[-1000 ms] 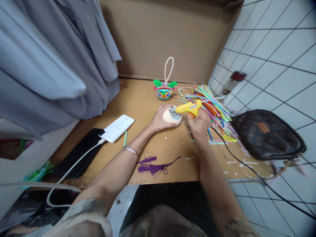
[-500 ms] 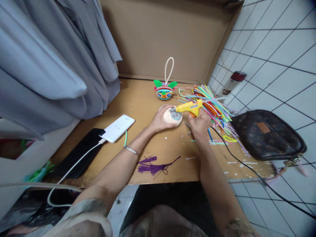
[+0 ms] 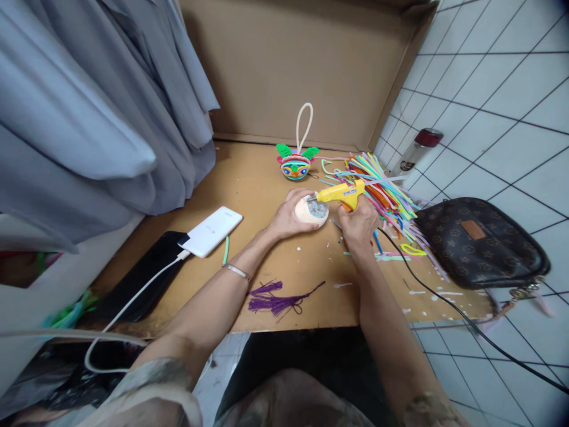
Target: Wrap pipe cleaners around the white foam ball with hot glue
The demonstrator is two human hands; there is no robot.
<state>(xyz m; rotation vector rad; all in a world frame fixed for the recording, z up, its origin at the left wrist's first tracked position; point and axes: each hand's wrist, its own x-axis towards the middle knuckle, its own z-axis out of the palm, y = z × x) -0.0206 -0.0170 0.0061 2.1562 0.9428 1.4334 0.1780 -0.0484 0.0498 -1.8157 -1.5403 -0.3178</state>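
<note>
ball [image 3: 315,213] being cupped by l hand [image 3: 285,214], gun [image 3: 340,193] being gripped by r hand [image 3: 361,222]; ball prob light, best being held round sides.

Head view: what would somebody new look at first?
Probably the bright yellow glue gun in the right grip, aimed at the pale ball in the left grip. Next, the colourful animal-faced ornament beyond the ball, then the heap of many-coloured strips to its right.

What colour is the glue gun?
The glue gun in the right hand is mostly yellow, seen in the head view.
</note>
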